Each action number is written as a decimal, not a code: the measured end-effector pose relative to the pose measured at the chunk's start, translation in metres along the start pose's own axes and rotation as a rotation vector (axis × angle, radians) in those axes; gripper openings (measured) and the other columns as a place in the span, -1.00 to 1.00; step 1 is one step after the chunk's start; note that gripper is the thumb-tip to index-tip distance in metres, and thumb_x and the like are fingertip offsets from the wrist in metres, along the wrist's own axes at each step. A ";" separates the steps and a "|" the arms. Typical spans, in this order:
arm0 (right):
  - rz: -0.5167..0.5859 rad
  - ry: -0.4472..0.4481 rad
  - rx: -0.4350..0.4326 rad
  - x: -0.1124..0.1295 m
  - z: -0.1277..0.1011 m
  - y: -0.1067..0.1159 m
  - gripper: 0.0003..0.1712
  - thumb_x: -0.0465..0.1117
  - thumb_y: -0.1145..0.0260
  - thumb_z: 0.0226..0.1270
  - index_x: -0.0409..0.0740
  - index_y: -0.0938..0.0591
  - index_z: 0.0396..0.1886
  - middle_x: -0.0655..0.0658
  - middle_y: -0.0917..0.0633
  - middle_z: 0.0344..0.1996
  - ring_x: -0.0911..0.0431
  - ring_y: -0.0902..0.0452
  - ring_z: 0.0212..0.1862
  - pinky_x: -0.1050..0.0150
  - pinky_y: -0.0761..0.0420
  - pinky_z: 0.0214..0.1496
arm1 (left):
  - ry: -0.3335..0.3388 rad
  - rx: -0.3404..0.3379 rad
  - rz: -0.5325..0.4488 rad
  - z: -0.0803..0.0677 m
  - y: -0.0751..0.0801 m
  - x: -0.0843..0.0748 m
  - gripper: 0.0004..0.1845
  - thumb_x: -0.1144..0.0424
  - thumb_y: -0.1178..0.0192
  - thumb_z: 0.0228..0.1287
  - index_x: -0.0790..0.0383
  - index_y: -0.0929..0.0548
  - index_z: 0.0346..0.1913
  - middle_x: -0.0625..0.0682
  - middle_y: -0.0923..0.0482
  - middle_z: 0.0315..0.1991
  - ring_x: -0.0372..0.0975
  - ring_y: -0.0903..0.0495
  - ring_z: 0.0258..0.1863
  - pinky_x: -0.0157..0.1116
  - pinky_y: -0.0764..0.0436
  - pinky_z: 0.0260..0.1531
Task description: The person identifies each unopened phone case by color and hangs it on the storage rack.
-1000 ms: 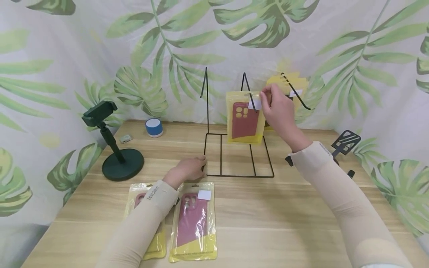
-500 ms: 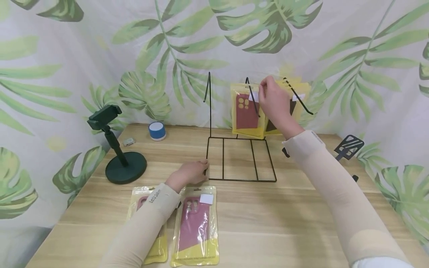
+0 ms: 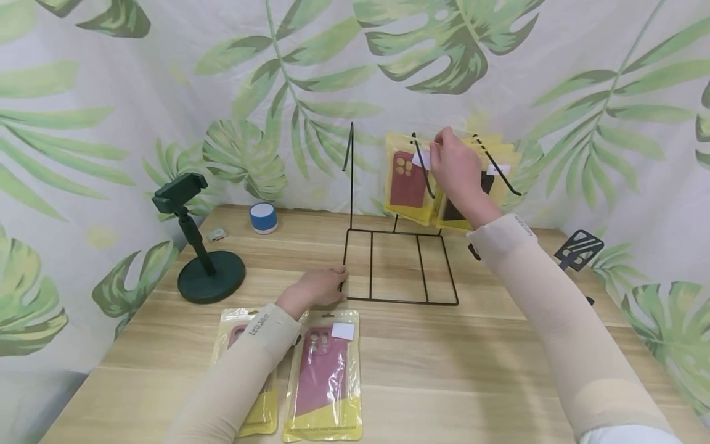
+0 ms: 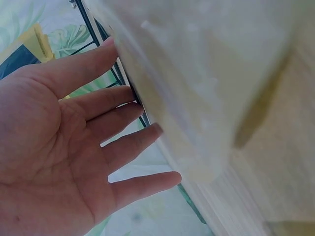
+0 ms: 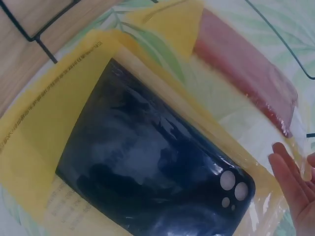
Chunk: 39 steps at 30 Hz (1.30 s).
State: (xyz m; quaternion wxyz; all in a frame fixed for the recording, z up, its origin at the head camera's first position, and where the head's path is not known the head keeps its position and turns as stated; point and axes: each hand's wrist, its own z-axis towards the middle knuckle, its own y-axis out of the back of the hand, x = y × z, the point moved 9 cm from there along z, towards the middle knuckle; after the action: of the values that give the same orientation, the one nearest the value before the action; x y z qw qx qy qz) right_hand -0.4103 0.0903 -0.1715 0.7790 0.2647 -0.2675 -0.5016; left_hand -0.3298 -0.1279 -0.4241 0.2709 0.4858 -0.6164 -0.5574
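My right hand (image 3: 459, 166) pinches the top corner of a clear-and-yellow pouch holding a red phone case (image 3: 407, 180). The pouch hangs on the middle hook of a black wire rack (image 3: 402, 301); in the right wrist view the fingers (image 5: 290, 184) are at its edge. Beside it, a pouch with a dark phone case (image 5: 152, 152) hangs from the right hook. My left hand (image 3: 316, 287) holds the left side of the rack's base; its palm and spread fingers (image 4: 133, 147) show in the left wrist view. The rack's left hook (image 3: 348, 148) carries nothing.
Two more pouches with red cases lie in front of the rack, the right pouch (image 3: 324, 379) in full view and the left pouch (image 3: 257, 404) partly under my forearm. A phone stand (image 3: 208, 271), a blue-and-white cylinder (image 3: 263, 218) and a black slotted spatula (image 3: 578, 250) stand around.
The red case's pouch has moved back along the middle hook with my right hand, toward the wall. My left hand stays at the rack's base. The head view has shifted slightly.
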 end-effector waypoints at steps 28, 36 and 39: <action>-0.254 0.055 0.978 -0.051 -0.256 -0.085 -0.03 0.27 -0.04 0.49 -0.55 -0.21 0.43 -0.50 -0.32 0.41 -0.33 -0.32 0.39 -0.20 -0.49 0.31 | -0.056 0.006 -0.087 0.001 -0.003 0.006 -0.30 0.00 -0.17 0.41 0.25 -0.28 0.48 0.16 -0.09 0.56 0.12 -0.25 0.47 0.09 -0.28 0.44; -0.295 0.128 0.959 -0.055 -0.261 -0.085 -0.20 0.15 0.04 0.58 -0.55 -0.38 0.32 -0.52 -0.43 0.31 -0.37 -0.43 0.29 -0.22 -0.55 0.22 | -0.067 0.060 -0.135 -0.015 0.007 0.015 -0.37 0.09 -0.09 0.45 0.31 -0.30 0.47 0.25 -0.21 0.50 0.12 -0.34 0.42 0.07 -0.29 0.45; -0.298 0.147 0.939 -0.053 -0.260 -0.083 -0.22 0.14 0.03 0.57 -0.55 -0.41 0.30 -0.51 -0.47 0.28 -0.35 -0.46 0.26 -0.21 -0.58 0.19 | -0.043 0.093 -0.122 -0.029 0.015 0.019 -0.51 0.15 -0.11 0.43 0.40 -0.49 0.28 0.28 -0.50 0.29 0.11 -0.50 0.27 0.05 -0.48 0.30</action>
State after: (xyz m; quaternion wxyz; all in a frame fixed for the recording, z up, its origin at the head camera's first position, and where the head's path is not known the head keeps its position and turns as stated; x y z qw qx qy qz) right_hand -0.3049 0.1468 -0.4223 0.5122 0.6569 -0.3682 -0.4130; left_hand -0.3160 -0.1585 -0.4074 0.2001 0.5225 -0.6165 -0.5539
